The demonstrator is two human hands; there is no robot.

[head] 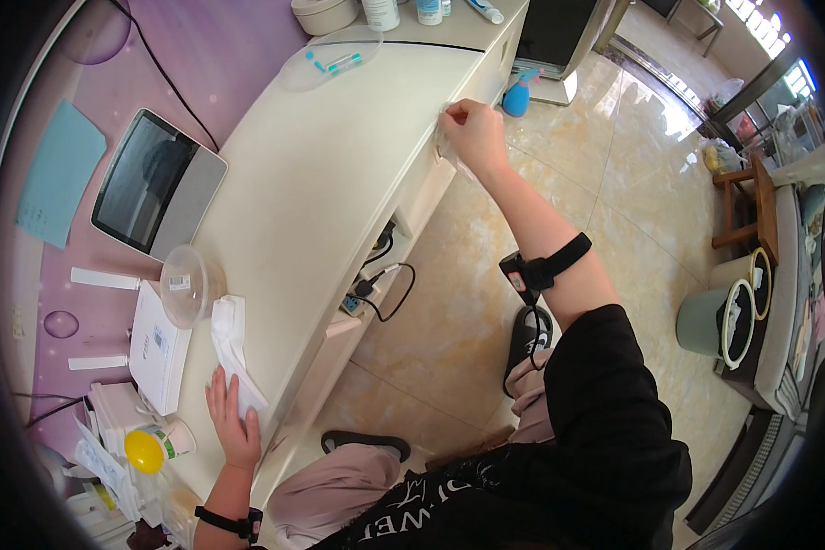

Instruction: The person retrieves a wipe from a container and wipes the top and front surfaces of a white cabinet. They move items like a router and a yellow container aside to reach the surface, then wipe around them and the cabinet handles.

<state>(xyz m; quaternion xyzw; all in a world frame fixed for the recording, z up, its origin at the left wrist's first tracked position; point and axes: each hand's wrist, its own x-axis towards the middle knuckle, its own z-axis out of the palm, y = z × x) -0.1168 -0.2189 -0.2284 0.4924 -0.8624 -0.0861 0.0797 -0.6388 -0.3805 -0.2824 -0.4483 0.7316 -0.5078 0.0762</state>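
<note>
My left hand (pixel 234 416) lies palm down on the near end of the white cabinet top (pixel 302 172), fingers extended. Its fingers rest against a folded white tissue (pixel 228 337) that runs up towards a round clear plastic tub (pixel 185 285). At the front edge of the top, towards its far end, my right hand (pixel 478 134) has its fingertips pinched. A thin whitish sheet (pixel 448 148), tissue or film, is between them and hangs over the edge. Most of that sheet is hidden by the hand.
Behind stand a smart display (pixel 158 182), a white router (pixel 158 347) and a paper cup (pixel 177 440). A clear lid (pixel 299 75) holds small blue-green items. Cables (pixel 392 295) hang from the open shelf. On the floor are a blue spray bottle (pixel 517 96) and bins (pixel 701 330).
</note>
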